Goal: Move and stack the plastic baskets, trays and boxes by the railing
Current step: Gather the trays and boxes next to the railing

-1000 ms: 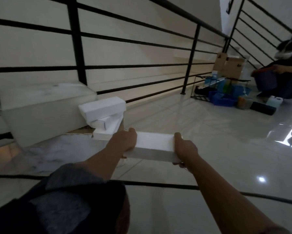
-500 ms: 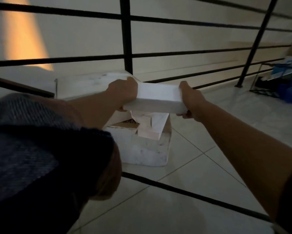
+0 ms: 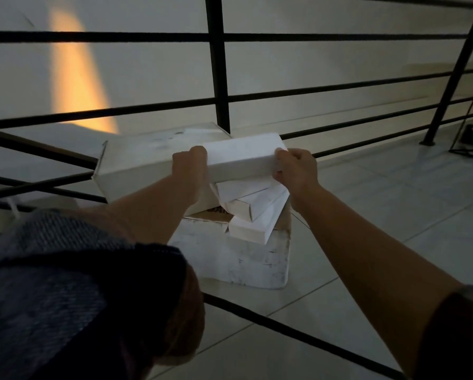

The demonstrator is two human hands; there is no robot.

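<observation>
The step in hand looks like stacking: a white box [image 3: 241,156] is held over the pile of small boxes [image 3: 253,212] by the railing [image 3: 217,64]. Left hand [image 3: 188,171] grasps its left end; the box spans between the grips; right hand [image 3: 297,170] grasps its right end. The pile lies just below both grips, askew, so lowering level and square seems called for.

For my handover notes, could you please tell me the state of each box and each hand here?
Top white box: held at both ends, atop the stack.
Stacked white boxes: three, skewed, closed.
Large white box: closed, tilted.
Base box: on the floor.
Left hand: grip on box end.
Right hand: grip on box end.
</observation>
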